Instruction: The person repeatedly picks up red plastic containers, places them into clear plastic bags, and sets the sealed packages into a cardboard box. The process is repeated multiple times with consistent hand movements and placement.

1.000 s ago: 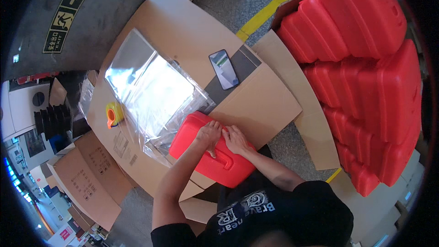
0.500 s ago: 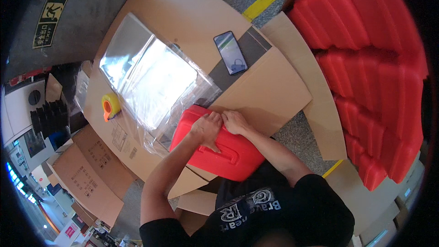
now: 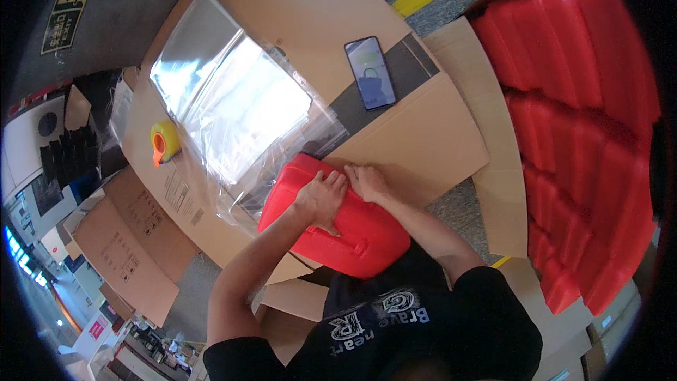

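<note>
A red plastic case (image 3: 377, 240) with rounded corners and a moulded handle rests against my body at the near edge of the cardboard. My left hand (image 3: 323, 201) lies over its top, fingers bent at the far edge and thumb stretched toward the handle. Close beside it, my right hand (image 3: 368, 183) grips the same far edge, its fingertips curled against the case. What the fingertips press on is partly hidden. Just beyond the case lies a stack of clear plastic bags (image 3: 247, 113).
A phone (image 3: 370, 73) lies on the cardboard-covered surface (image 3: 310, 0), and a yellow tape roll (image 3: 166, 141) sits at its left. Many red plastic cases (image 3: 578, 113) are piled in a carton at right. Open cardboard boxes (image 3: 127, 261) stand at lower left.
The view has shifted slightly. Both hands stay at the case's far edge, with the right fingers moved a little; the case has hardly moved.
</note>
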A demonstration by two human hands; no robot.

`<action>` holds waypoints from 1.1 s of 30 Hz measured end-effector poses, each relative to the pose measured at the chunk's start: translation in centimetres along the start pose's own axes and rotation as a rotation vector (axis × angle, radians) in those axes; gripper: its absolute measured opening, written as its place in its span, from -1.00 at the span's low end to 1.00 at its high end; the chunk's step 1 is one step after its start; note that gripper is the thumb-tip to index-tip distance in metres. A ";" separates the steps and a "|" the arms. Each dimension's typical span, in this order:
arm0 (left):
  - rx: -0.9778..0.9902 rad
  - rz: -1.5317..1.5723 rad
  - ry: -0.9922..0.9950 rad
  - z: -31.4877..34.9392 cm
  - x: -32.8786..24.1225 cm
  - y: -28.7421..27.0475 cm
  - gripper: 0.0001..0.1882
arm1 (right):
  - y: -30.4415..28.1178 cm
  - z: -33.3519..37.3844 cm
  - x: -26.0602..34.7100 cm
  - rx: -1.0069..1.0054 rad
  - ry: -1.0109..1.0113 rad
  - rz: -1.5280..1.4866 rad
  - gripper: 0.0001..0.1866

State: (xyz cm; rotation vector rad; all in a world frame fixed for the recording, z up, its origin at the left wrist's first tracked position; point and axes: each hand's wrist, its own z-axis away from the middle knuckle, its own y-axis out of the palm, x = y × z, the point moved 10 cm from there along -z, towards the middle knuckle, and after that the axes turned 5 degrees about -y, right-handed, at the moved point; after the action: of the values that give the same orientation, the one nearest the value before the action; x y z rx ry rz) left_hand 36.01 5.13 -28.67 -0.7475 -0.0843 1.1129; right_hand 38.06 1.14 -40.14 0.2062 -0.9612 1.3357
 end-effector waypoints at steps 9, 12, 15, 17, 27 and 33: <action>0.061 0.010 -0.015 0.3 -0.2 1.4 0.20 | 0.1 -2.4 5.1 0.098 -0.325 -1.071 -0.36; 0.070 0.026 -0.044 0.6 0.0 1.3 0.21 | 3.6 -2.9 3.8 0.088 -0.351 -1.438 -0.29; 0.016 0.026 -0.057 0.6 0.2 0.9 0.22 | 4.8 -3.4 3.3 0.156 -0.417 -1.328 -0.38; 0.026 0.027 -0.059 0.5 0.2 1.1 0.23 | 4.4 -3.1 1.9 0.138 -0.354 -1.332 -0.45; -0.037 -0.001 -0.076 1.3 -0.3 -0.1 0.26 | 4.9 5.5 -10.5 -0.258 0.101 -0.607 -0.49; -0.192 -0.182 -0.077 5.6 -3.7 -1.3 0.06 | 1.2 7.6 -9.4 -0.123 0.104 -0.452 -0.39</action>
State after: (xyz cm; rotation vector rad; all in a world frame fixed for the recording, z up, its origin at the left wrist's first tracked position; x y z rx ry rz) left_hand 32.96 4.58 -22.63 -0.8503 -0.3218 0.9683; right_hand 34.15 -10.10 -42.30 0.2408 -0.8446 0.8622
